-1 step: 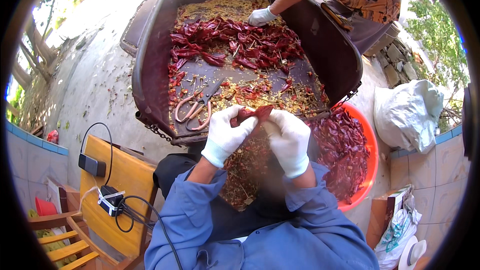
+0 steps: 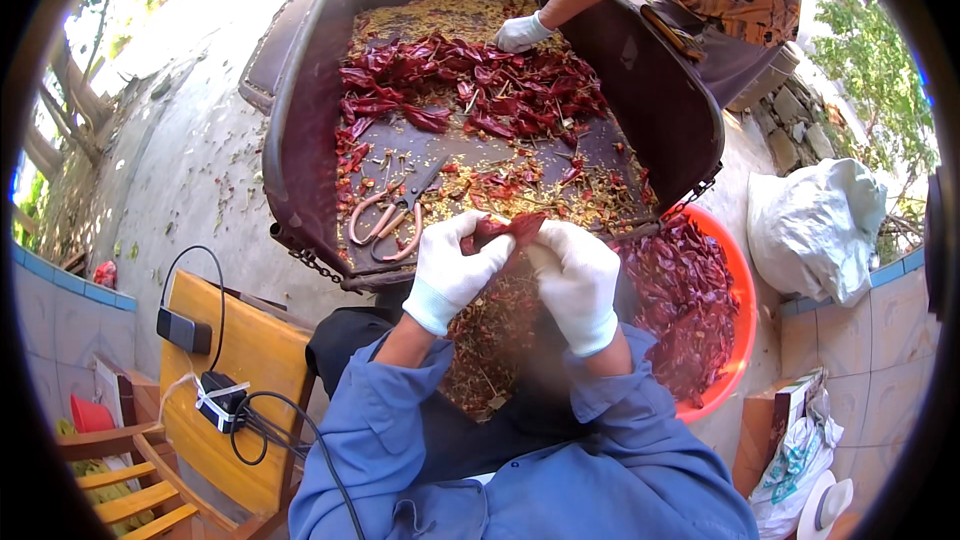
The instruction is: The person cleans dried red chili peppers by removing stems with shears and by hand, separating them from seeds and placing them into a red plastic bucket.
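Observation:
My left hand (image 2: 455, 262), in a white glove, pinches one end of a dried red chili pepper (image 2: 520, 227). The other end sits between the fingers of my right hand (image 2: 577, 275), gloved the same way. Both hands are close together over the near edge of a dark red metal cart bed (image 2: 310, 90). Inside the bed, left of my hands, lies a pair of scissors (image 2: 397, 215) with pinkish handles. Beyond them spreads a heap of dried red chilies (image 2: 500, 90) among loose yellow seeds (image 2: 440, 15).
An orange tub (image 2: 742, 310) of chilies stands right of my legs. A co-worker's gloved hand (image 2: 522, 34) touches the heap from the far right. At left, a wooden stool (image 2: 270, 420) carries black adapters and a cable (image 2: 325, 455). A white sack (image 2: 815, 230) stands at right.

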Demonstrator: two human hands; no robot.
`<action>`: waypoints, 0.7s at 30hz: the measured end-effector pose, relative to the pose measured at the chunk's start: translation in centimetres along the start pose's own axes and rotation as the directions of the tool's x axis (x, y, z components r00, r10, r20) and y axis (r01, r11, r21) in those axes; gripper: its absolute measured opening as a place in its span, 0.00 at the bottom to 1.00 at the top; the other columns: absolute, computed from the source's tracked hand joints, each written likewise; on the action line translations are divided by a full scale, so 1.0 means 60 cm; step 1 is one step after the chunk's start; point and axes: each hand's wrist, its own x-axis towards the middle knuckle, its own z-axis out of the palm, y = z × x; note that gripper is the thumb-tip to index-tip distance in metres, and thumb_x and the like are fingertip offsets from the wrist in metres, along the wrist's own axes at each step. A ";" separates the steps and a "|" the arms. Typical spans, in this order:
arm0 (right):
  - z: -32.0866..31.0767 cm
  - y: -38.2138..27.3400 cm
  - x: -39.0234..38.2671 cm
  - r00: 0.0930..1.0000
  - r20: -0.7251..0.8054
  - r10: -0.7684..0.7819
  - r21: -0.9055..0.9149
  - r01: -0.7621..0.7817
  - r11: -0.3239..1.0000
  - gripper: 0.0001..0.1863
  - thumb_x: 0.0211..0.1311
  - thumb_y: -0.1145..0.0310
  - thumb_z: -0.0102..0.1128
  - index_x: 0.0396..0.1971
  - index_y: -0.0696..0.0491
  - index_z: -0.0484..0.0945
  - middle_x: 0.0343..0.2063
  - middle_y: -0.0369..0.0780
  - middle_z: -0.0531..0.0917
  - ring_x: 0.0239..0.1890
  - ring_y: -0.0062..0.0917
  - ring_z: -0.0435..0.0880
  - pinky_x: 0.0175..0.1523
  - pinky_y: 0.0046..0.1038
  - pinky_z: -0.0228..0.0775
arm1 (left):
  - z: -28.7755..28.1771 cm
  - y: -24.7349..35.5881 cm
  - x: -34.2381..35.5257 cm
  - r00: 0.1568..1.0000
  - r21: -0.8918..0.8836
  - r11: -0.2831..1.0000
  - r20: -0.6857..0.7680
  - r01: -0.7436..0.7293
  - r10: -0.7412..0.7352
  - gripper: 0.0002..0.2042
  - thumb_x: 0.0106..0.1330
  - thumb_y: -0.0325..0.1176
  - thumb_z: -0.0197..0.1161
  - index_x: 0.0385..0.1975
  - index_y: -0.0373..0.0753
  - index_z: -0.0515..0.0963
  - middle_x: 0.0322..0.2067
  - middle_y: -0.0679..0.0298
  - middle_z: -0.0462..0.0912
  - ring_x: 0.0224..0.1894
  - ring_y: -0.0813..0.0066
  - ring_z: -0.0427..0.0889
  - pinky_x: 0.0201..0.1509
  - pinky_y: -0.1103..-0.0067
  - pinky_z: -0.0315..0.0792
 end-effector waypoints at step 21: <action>-0.144 0.047 -0.189 0.524 0.649 0.552 0.569 -0.815 0.105 0.12 0.62 0.73 0.66 0.42 0.64 0.79 0.36 0.43 0.85 0.37 0.24 0.85 0.40 0.23 0.79 | 0.165 0.034 0.031 0.994 -0.404 0.908 0.033 0.108 -0.104 0.14 0.66 0.35 0.64 0.47 0.37 0.76 0.26 0.68 0.78 0.20 0.83 0.74 0.19 0.84 0.67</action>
